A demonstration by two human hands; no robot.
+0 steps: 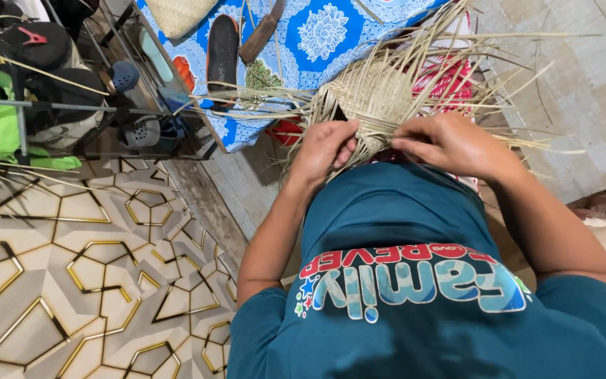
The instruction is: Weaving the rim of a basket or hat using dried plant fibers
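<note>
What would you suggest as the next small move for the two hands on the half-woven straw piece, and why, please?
Probably tuck the loose strip pinched by the right hand under the neighbouring strands. The left hand already steadies the edge of the half-woven pale straw basket, and many unwoven straw ends fan out beyond it.

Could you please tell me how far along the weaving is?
Done: a tight woven panel. In hand: the left hand and right hand grip its near edge. Left: many loose strips jut out unwoven.
</note>
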